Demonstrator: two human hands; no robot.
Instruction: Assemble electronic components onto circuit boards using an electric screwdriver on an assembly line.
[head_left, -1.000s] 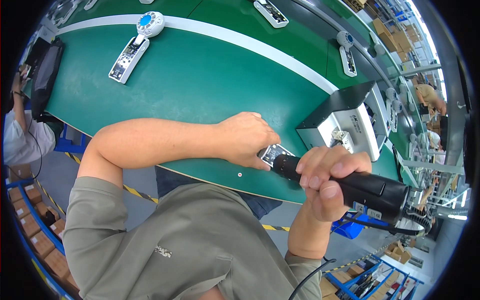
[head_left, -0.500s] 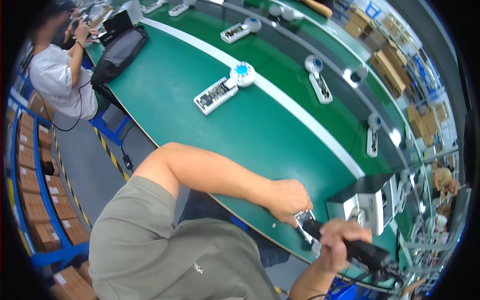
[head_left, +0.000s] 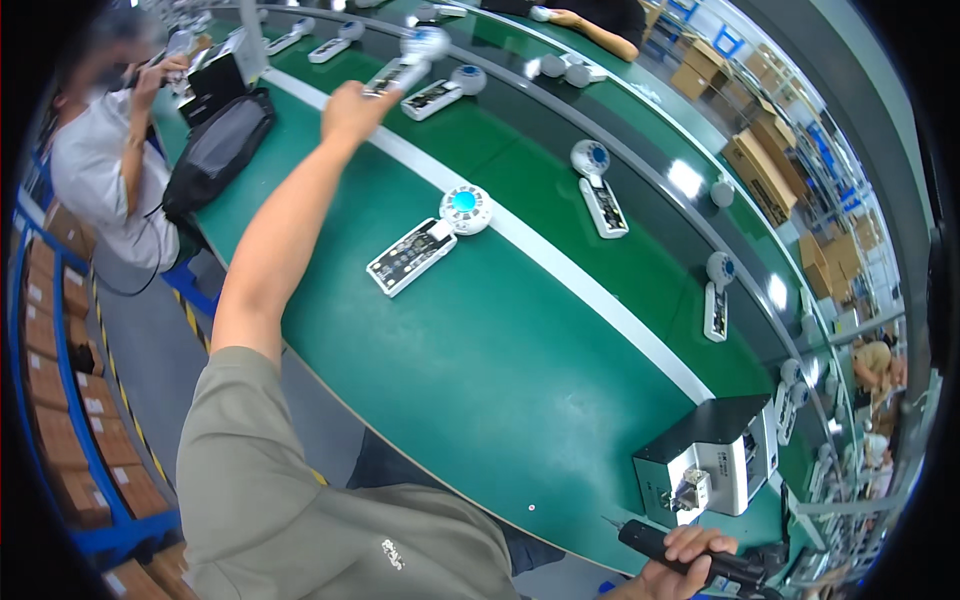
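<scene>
With my left arm stretched to the far left, my left hand (head_left: 352,112) grips the body of a white handheld device with a round head (head_left: 425,44) above the conveyor's near edge. A similar device (head_left: 436,97), its circuit board exposed, lies on the belt just beside it. At the lower right my right hand (head_left: 692,556) is wrapped around a black electric screwdriver (head_left: 645,541), its thin bit pointing left above the table. Another device with a blue-centred round head (head_left: 410,257) lies between the hands, its head over the white strip. A tiny screw-like piece (head_left: 532,508) sits near the table's front edge.
A boxy black-and-white machine (head_left: 715,452) stands beside my right hand. More devices lie on the dark green conveyor (head_left: 520,150), including one (head_left: 603,206) in the middle. A dark bag (head_left: 222,150) and a seated person (head_left: 100,160) are at the left; another person's arm (head_left: 590,35) reaches in across the belt.
My left hand has swung from the lower right to the far left, carrying a device. My right hand keeps the screwdriver, now lower and apart from any device. The view has shifted slightly.
</scene>
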